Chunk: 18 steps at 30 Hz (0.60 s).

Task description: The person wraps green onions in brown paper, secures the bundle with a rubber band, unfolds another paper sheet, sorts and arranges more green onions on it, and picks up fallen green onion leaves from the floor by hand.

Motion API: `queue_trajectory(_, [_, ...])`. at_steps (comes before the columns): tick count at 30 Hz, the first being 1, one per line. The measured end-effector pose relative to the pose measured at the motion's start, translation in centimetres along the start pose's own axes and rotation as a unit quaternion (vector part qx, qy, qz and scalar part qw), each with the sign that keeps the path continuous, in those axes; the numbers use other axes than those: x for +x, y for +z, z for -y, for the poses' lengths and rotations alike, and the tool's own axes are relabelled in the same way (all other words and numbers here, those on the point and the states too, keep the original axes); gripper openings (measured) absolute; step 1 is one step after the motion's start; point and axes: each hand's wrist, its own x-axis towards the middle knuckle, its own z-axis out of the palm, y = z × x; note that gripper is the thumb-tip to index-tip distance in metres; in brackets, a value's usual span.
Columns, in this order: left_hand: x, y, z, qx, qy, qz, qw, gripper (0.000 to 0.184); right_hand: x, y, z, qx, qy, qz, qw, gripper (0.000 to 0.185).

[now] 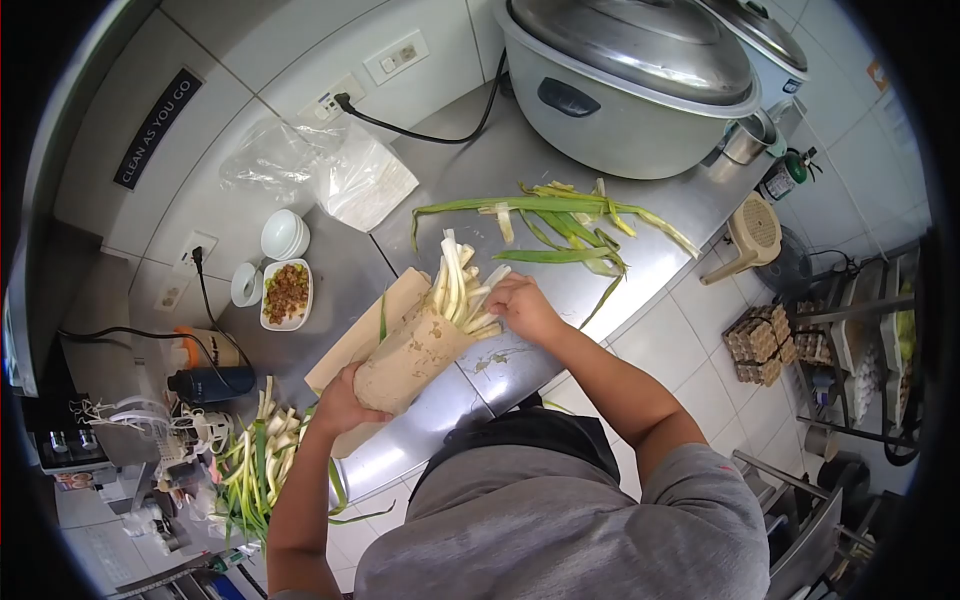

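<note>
A bunch of leeks, white ends pointing toward the wall, lies rolled in brown paper on the steel counter. My left hand grips the lower end of the paper roll, fingers partly hidden around it. At the other end, my right hand is closed at the white ends, pinching one leek stalk at the bunch's right side. Beneath the roll is a flat brown sheet. Loose green leek leaves lie on the counter beyond my right hand.
More leeks are heaped at left. A dish of chopped food, white bowls and a plastic bag sit near the wall. A large lidded pot occupies the back right. A stool stands on the floor.
</note>
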Motion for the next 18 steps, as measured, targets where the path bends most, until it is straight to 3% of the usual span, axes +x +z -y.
queue_trajectory(3, [-0.1, -0.1, -0.4, -0.001, -0.010, 0.006, 1.000, 0.113, 0.6, 0.6, -0.7, 0.063, -0.004, -0.092, 0.994, 0.006])
queue_trajectory(5, [-0.2, -0.2, -0.5, 0.002, -0.017, 0.004, 1.000, 0.113, 1.3, 0.6, -1.9, 0.159, 0.120, -0.267, 0.943, 0.006])
queue_trajectory(9, [-0.1, -0.3, -0.4, -0.003, -0.009, 0.007, 1.000, 0.113, 2.8, -9.6, -1.4, 0.258, 0.268, -0.376, 0.849, 0.013])
queue_trajectory(10, [0.0, -0.3, -0.3, -0.012, 0.000, 0.009, 1.000, 0.114, 2.9, -10.4, -2.0, 0.257, 0.269, -0.377, 0.848, 0.013])
queue_trajectory(12, [0.2, -0.3, 0.2, -0.016, -0.003, 0.012, 1.000, 0.112, 2.6, -11.7, -2.5, -0.003, 0.131, -0.275, 0.952, 0.026])
queue_trajectory(13, [0.5, -0.3, 0.5, -0.021, -0.006, 0.011, 1.000, 0.111, 2.3, -11.5, -2.2, -0.005, 0.133, -0.277, 0.951, 0.026])
queue_trajectory(14, [0.7, -0.2, 0.8, -0.019, -0.003, 0.011, 1.000, 0.111, 2.1, -10.6, -1.7, -0.244, 0.111, -0.277, 0.923, 0.033])
queue_trajectory(15, [0.8, -0.2, 1.2, -0.026, 0.004, 0.016, 1.000, 0.112, 1.9, -9.8, -0.8, -0.469, 0.083, -0.261, 0.840, 0.040])
queue_trajectory(16, [0.9, -0.3, 1.3, -0.035, 0.011, 0.019, 0.999, 0.112, 1.3, -9.2, 0.1, -0.405, 0.100, -0.220, 0.882, 0.049])
queue_trajectory(18, [0.9, -0.2, 1.5, -0.032, 0.010, 0.016, 0.999, 0.113, 0.2, -7.8, 1.8, -0.180, 0.139, -0.151, 0.962, 0.043])
